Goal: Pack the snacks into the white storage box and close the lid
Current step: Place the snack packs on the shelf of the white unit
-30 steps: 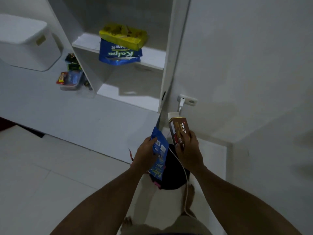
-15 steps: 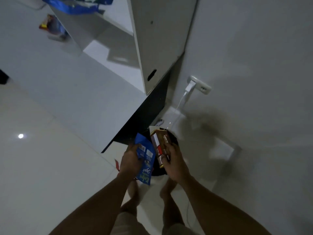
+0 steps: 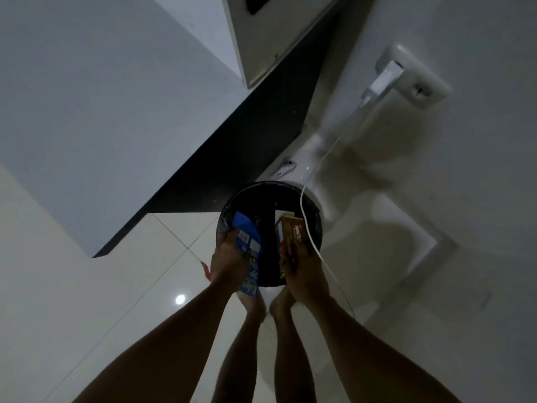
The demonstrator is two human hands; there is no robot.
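Observation:
My left hand (image 3: 229,261) grips a blue snack packet (image 3: 247,242), held upright over the left side of a round black bin (image 3: 261,193) on the floor. My right hand (image 3: 302,270) grips a brown and gold snack box (image 3: 292,232) over the bin's right side. Both snacks hang above the bin's dark opening. The white storage box is out of view.
A white counter (image 3: 101,112) with a dark base juts in from the upper left. A wall socket (image 3: 412,74) holds a white charger whose cable (image 3: 308,228) runs down across the bin's rim. My bare feet (image 3: 261,303) stand on the pale tiled floor just below the bin.
My view has tilted down and closed in on the bin. Both hands have moved down with their snacks until they hang over the bin's opening. The shelf and its snacks have left the view.

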